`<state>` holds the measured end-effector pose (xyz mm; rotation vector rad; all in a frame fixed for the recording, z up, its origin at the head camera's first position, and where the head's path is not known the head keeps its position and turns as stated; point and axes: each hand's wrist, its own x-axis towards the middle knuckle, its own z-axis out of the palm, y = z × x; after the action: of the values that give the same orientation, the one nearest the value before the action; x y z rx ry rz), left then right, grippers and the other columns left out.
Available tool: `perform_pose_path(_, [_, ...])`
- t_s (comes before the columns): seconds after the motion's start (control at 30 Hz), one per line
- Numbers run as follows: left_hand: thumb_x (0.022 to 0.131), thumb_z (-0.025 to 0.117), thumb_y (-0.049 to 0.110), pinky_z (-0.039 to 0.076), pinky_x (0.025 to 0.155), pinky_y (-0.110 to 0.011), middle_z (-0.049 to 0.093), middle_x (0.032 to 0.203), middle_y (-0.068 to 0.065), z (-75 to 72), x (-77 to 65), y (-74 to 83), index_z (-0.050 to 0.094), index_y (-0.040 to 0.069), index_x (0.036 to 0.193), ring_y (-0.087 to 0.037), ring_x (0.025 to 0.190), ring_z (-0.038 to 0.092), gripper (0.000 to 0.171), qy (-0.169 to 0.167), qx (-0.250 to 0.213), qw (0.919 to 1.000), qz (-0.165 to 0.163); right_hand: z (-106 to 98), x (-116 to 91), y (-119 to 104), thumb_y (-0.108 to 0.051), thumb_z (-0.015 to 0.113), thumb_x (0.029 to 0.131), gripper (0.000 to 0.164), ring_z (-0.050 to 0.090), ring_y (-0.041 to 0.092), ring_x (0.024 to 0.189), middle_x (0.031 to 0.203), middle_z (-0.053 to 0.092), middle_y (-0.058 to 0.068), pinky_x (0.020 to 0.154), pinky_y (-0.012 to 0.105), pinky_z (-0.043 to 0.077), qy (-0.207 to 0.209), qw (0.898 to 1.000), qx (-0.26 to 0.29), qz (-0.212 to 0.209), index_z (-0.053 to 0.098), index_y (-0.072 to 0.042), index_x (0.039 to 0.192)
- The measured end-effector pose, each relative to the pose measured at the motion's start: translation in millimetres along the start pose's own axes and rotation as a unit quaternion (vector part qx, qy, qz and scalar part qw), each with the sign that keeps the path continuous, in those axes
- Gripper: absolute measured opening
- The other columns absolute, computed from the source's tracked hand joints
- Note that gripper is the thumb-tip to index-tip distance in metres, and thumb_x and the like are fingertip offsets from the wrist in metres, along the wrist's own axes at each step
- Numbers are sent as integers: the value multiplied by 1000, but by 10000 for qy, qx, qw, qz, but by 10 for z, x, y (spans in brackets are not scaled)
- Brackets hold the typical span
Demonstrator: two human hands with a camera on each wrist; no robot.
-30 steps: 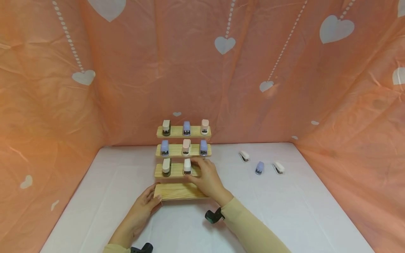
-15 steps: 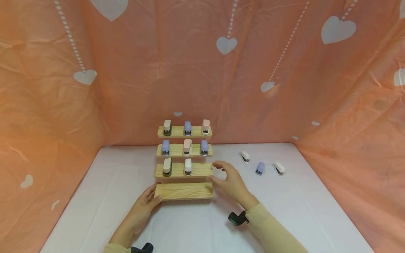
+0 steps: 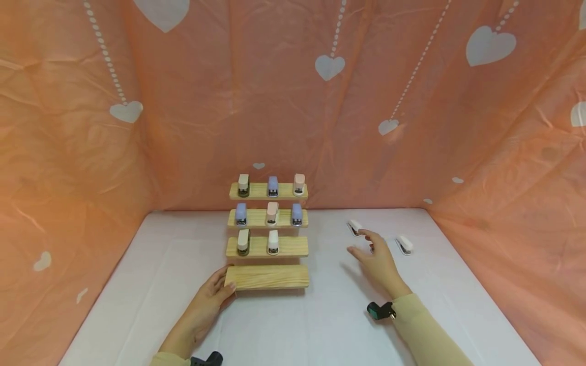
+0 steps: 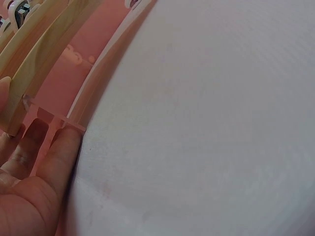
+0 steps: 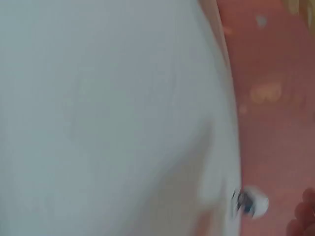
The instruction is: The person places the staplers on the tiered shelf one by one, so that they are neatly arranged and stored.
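Observation:
A tiered wooden display shelf (image 3: 267,277) holds several mini staplers in rows. On its third step from the top stand a cream stapler (image 3: 243,242) and a white stapler (image 3: 273,242). My left hand (image 3: 206,302) grips the left end of the lowest step; in the left wrist view its fingers (image 4: 58,157) lie against the clear side support (image 4: 64,121). Thumb and fingers apart, my right hand (image 3: 380,264) holds nothing and hovers over a purple stapler (image 3: 372,248), mostly hidden behind it. Its fingertips overlap a loose white stapler (image 3: 354,227) in the head view.
Another loose white stapler (image 3: 405,245) lies right of my right hand on the white tabletop (image 3: 284,330). The upper steps carry purple, pink and cream staplers, such as a pink one (image 3: 272,213). An orange curtain (image 3: 192,127) with hearts encloses the back and sides.
My right hand has left the white stapler on the third step and moved right to the loose staplers. My left hand keeps its grip on the shelf.

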<state>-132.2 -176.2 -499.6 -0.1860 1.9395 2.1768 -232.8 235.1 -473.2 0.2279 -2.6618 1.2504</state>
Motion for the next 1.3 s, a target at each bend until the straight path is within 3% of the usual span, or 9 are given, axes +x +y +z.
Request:
perform_pose_path(0.2, [98, 55, 10, 38, 108, -44, 23, 154, -23, 2, 1, -2, 23, 7, 152, -36, 138, 30, 63, -21, -72, 10000, 11, -156, 39, 298, -54, 70, 83, 84, 39, 38, 128, 142, 39, 22, 106, 55, 36, -27, 9977, 197, 648, 38, -9, 146])
perform_pose_path(0.4, [98, 56, 10, 38, 108, -44, 23, 154, -24, 6, 2, -7, 23, 7, 152, -36, 138, 31, 63, 3, -65, 10000, 45, -206, 70, 454, -58, 69, 82, 95, 33, 40, 132, 147, 30, 24, 108, 54, 36, -163, 9918, 573, 1132, 28, -8, 151])
perform_pose_path(0.67, [98, 56, 9, 38, 108, -45, 25, 153, -24, 9, 10, -22, 24, 7, 151, -36, 138, 32, 62, 32, -93, 9999, 35, -200, 121, 579, -56, 69, 83, 97, 26, 36, 139, 152, 24, 25, 108, 51, 37, -395, 9729, 1260, 1900, 20, -10, 154])
perform_pose_path(1.03, [98, 55, 9, 39, 107, -43, 26, 153, -24, 23, 6, -8, 24, 7, 151, -36, 137, 32, 62, 88, -82, 9999, -1, -225, 152, 605, -32, 61, 96, 67, 36, 35, 129, 142, 36, 23, 109, 49, 35, -290, 9746, 1087, 1939, 30, -6, 148])
perform_pose_path(1.3, [98, 56, 10, 38, 108, -44, 25, 153, -24, 21, 7, -9, 23, 6, 152, -36, 137, 32, 63, 57, -41, 10000, 21, -203, 127, 619, -36, 62, 95, 64, 39, 35, 129, 140, 40, 22, 108, 50, 37, -255, 9775, 911, 1885, 34, -5, 144])
